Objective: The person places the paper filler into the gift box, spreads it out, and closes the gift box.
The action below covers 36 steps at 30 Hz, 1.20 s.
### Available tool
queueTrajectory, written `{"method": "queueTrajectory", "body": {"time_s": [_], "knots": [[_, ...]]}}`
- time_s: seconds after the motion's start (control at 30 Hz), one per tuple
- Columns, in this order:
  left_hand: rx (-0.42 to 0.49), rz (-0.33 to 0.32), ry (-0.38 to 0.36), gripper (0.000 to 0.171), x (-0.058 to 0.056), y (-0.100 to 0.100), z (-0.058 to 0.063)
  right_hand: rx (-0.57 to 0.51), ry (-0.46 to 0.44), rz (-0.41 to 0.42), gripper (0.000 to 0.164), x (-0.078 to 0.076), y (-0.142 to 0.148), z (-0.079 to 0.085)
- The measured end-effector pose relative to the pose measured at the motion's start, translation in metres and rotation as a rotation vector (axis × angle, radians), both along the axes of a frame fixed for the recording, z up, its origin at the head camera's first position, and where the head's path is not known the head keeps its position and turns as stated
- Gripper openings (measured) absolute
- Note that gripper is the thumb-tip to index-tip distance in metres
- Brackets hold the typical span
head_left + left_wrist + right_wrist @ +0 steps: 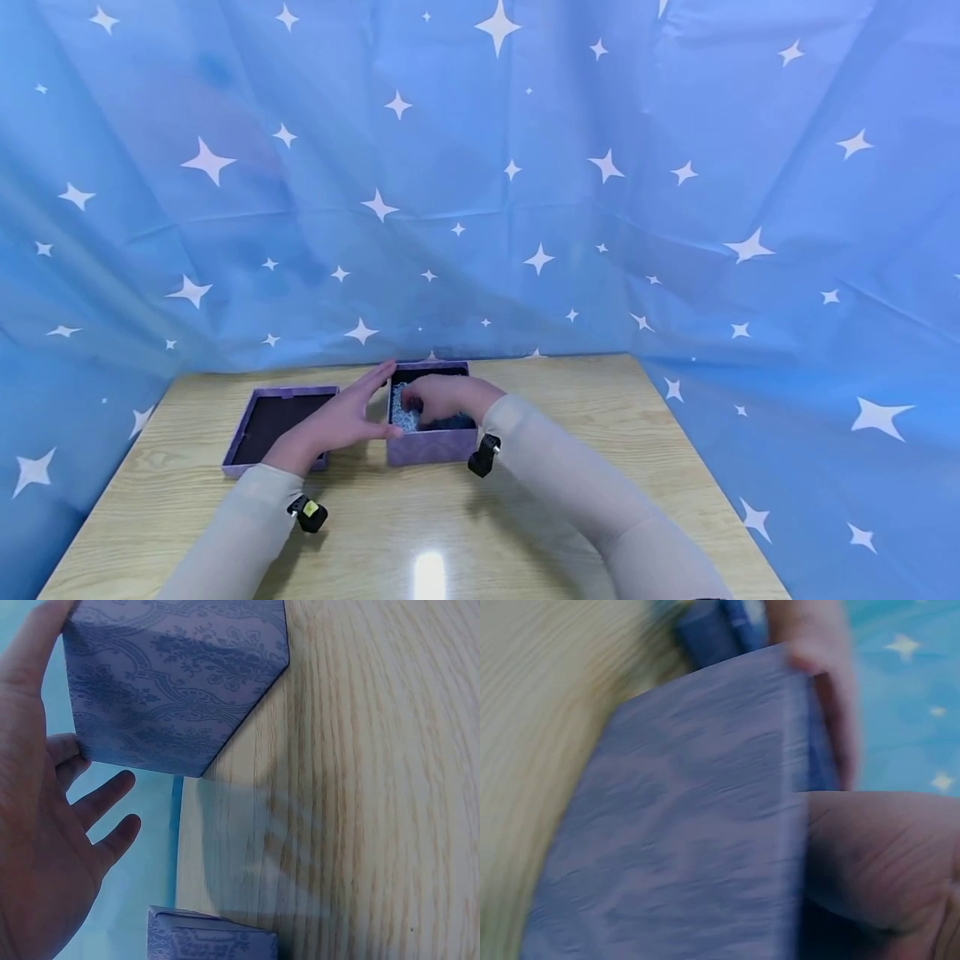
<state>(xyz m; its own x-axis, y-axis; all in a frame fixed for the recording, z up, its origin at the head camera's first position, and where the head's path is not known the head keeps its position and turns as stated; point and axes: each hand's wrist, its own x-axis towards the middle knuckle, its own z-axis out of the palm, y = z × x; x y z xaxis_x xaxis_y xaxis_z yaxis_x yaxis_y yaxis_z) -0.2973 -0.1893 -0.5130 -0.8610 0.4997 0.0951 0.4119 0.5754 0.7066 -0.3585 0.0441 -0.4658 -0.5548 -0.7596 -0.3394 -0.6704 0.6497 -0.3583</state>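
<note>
A purple patterned box [431, 447] stands uncovered near the table's back edge, with pale blue shredded filler [402, 417] inside it. My left hand [337, 421] holds the box's left side, thumb at the front corner and a finger at the back corner. In the left wrist view a fingertip hooks at the box wall [176, 682], while other fingers spread loose beside it. My right hand [446, 396] reaches down into the box, fingers bent over the filler around a dark spot. The right wrist view is blurred and its fingertips are hidden behind the wall; I cannot tell what they hold.
A shallow purple lid [279, 423] with a dark inside lies left of the box, partly under my left forearm's line of view. The wooden table [367, 525] ends at a blue star-printed cloth [465, 183] behind and at both sides.
</note>
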Motion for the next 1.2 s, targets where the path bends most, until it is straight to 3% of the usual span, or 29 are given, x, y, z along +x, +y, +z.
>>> {"method": "queueTrajectory", "body": {"time_s": [0.17,0.27,0.47,0.57,0.67,0.83,1.03,1.2], "knots": [[0.011,-0.001,-0.021,0.118,-0.001,0.0,0.0,-0.076,-0.038,-0.01,0.037,-0.001,-0.002,0.015],[0.01,-0.002,-0.014,0.117,-0.001,0.001,0.0,-0.031,0.01,-0.011,0.048,0.0,-0.007,0.004],[0.028,-0.022,-0.018,0.113,-0.001,0.004,0.001,0.155,0.155,-0.098,0.071,0.009,-0.015,-0.019],[0.029,-0.021,-0.021,0.113,-0.001,0.004,0.002,0.154,0.174,-0.093,0.068,0.011,-0.016,-0.019],[0.019,-0.016,-0.01,0.114,-0.001,0.003,0.002,0.085,0.144,-0.052,0.066,0.008,-0.012,-0.014],[0.004,-0.008,-0.012,0.117,-0.001,0.001,-0.001,-0.022,0.071,-0.035,0.063,0.0,0.002,0.007],[-0.001,-0.002,-0.01,0.118,-0.001,0.0,-0.002,0.065,0.103,-0.009,0.062,0.002,0.016,0.03],[0.004,-0.011,0.0,0.118,-0.002,0.0,-0.002,0.184,0.152,-0.005,0.054,0.006,0.021,0.025]]}}
